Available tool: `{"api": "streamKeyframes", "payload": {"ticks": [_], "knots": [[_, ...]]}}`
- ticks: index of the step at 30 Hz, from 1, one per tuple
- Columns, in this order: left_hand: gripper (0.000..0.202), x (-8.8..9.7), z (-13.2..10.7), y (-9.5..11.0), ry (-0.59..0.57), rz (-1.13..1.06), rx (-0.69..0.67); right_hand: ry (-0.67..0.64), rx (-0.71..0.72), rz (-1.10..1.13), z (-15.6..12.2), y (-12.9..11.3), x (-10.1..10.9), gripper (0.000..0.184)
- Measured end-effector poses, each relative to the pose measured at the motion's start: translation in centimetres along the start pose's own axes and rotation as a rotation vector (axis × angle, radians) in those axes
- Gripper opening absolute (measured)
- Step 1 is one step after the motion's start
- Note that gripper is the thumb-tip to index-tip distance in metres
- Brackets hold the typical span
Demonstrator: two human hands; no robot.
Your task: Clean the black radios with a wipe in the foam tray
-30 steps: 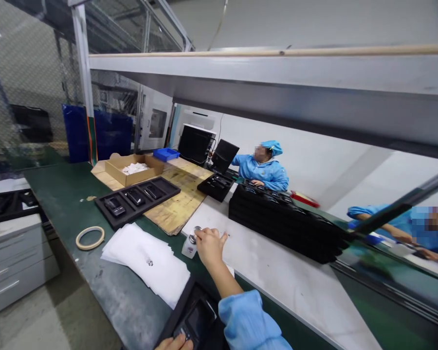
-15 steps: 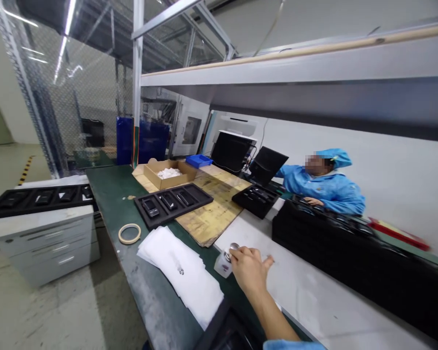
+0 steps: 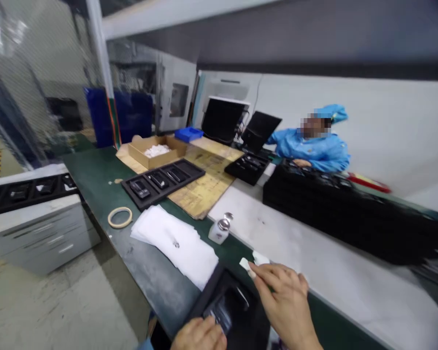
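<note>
My right hand (image 3: 286, 299) pinches a small white wipe (image 3: 245, 265) between thumb and fingers. Another white piece (image 3: 260, 257) lies just beyond those fingers. Low in the view, my left hand (image 3: 200, 334) has its fingers curled at the near end of a black handheld device (image 3: 224, 311), partly cut off by the bottom edge. Under the device is a black foam tray (image 3: 253, 330). A white dispenser bottle (image 3: 219, 231) with its metal lid flipped up stands apart from both hands. Left of it is a stack of white sheets (image 3: 175, 245).
Farther back, a black tray (image 3: 149, 199) holds several devices, near a cardboard box (image 3: 138, 154) of white pieces. A tape roll (image 3: 120, 218) lies by the table's left edge. A long black stack (image 3: 336, 209) lines the right; a person in blue (image 3: 310, 150) sits behind it.
My right hand has left the bottle top and come nearer me, now with a white wipe in its fingers. My left hand has come into view at the device. The view has tilted down.
</note>
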State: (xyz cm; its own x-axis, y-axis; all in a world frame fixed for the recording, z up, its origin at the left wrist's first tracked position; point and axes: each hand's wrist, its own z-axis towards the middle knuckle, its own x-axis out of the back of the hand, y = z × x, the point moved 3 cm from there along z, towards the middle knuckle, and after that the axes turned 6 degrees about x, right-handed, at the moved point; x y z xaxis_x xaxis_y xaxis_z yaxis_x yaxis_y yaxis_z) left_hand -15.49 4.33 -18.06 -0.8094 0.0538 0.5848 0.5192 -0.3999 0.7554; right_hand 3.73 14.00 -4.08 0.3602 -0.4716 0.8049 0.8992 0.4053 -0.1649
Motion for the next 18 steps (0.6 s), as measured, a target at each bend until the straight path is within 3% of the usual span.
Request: {"api": "streamKeyframes", "payload": {"ticks": [3, 5, 8, 11, 14, 18], "knots": [[0.036, 2.2, -1.6, 2.4, 0.124, 0.172, -0.293, -0.090, -0.005, -0.024, -6.2, -3.2, 2.0, 0.029], [0.041, 4.0, -1.5, 3.7, 0.195, 0.271, -0.374, -0.185, -0.051, -0.010, -8.3, -5.8, 1.8, 0.030], [0.038, 5.6, -0.6, 4.8, 0.193, 0.314, -0.417, -0.256, -0.084, 0.060, -8.1, -8.0, -0.2, 0.027], [0.037, 5.8, -0.2, 5.2, 0.168, 0.336, -0.433, -0.247, -0.106, 0.038, -6.2, -7.4, -1.6, 0.024], [0.036, 5.7, -0.2, 5.3, 0.169, 0.346, -0.423, -0.205, -0.135, -0.016, -5.8, -6.2, -1.3, 0.022], [0.034, 5.6, -0.4, 5.2, 0.163, 0.323, -0.423, -0.211, -0.116, 0.038, -7.2, -7.3, -0.9, 0.019]]}}
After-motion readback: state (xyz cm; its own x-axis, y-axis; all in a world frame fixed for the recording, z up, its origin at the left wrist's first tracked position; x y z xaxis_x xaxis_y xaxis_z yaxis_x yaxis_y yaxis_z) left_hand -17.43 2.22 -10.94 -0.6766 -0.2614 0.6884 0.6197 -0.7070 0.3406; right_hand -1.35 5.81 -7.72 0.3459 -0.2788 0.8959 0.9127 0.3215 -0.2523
